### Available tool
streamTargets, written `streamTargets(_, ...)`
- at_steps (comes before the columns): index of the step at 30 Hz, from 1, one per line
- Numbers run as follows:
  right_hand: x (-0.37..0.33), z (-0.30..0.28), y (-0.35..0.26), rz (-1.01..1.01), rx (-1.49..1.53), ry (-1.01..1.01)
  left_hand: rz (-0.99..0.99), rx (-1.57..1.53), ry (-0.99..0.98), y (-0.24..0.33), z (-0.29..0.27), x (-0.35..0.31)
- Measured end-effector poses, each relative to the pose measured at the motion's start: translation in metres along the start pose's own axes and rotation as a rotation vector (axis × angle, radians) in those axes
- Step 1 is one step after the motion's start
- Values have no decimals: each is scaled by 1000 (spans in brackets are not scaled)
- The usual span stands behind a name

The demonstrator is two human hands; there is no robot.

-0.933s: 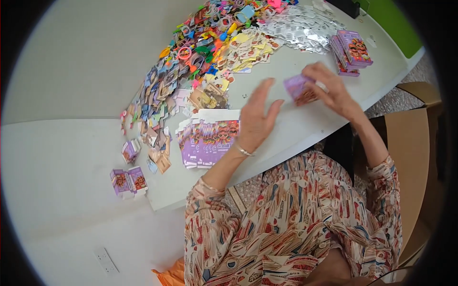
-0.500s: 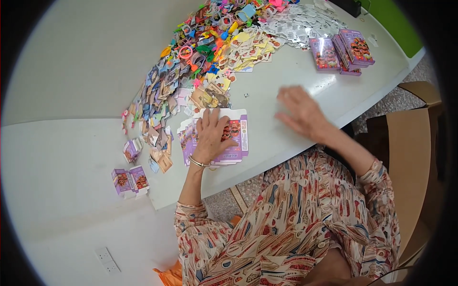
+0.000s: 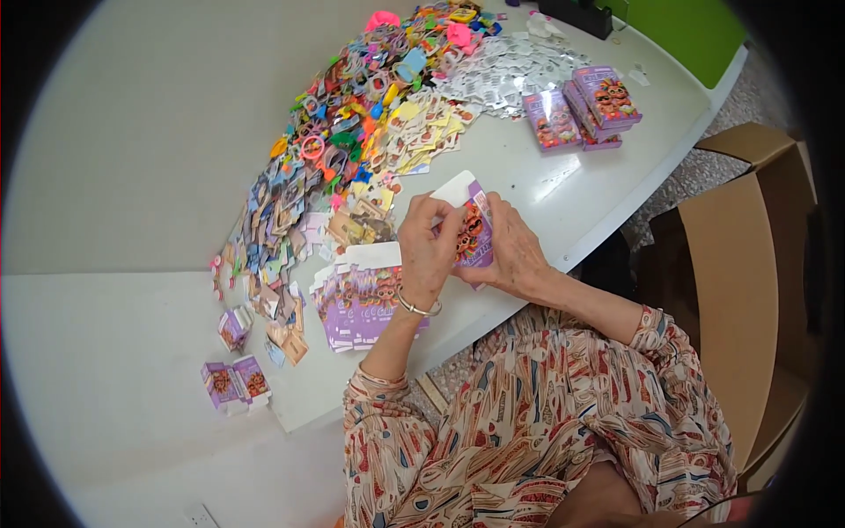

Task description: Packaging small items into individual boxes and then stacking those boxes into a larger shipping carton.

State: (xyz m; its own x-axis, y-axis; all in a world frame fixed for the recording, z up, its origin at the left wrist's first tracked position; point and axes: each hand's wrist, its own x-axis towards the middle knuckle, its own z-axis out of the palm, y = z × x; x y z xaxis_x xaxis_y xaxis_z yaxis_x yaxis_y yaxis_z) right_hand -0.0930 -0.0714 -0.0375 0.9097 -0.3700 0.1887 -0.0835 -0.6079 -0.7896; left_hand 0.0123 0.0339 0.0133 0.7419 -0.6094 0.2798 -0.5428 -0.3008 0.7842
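Both my hands grip one purple printed carton [image 3: 473, 231] with a white end flap standing up, above the table's front part. On its left side, my left hand [image 3: 429, 242] has its fingers bent onto the carton. My right hand [image 3: 518, 246] is wrapped along the right side, its thumb underneath near the lower edge. Whether the carton is flat or partly opened up, I cannot tell. A fanned stack of flat purple cartons [image 3: 356, 308] lies on the table, just left of and partly behind my left wrist.
Finished-looking purple boxes [image 3: 607, 99] are piled at the far right. Heaped along the back are colourful small toys [image 3: 352, 114], yellow cards [image 3: 418, 141] and silvery packets [image 3: 510, 70]. Two crumpled cartons [image 3: 236, 383] lie at the left. A cardboard box [image 3: 731, 299] stands by the table's right edge.
My left hand has left the flat stack, and my right hand has come in from the right. One carton is now raised between both hands. The whole view has shifted slightly.
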Motion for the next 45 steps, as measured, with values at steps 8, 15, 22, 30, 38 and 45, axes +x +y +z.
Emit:
streamTargets(8,8,-26,13,110,198,-71,-270,-699,-71,-1,6,-18)
streamTargets(15,12,-46,19,73,349,-182,-330,-757,-99,-17,14,-32)
streamTargets(22,9,-53,27,102,500,-337,-362,-630,-291,-26,13,-31)
streamTargets(30,7,-57,38,1,596,-489,-293,-607,-697,-7,-9,-11)
streamTargets(38,5,-55,44,7,681,-500,-267,-371,-656,-18,5,-34)
streamTargets(45,10,-57,45,70,716,-513,152,72,-389,12,7,-31)
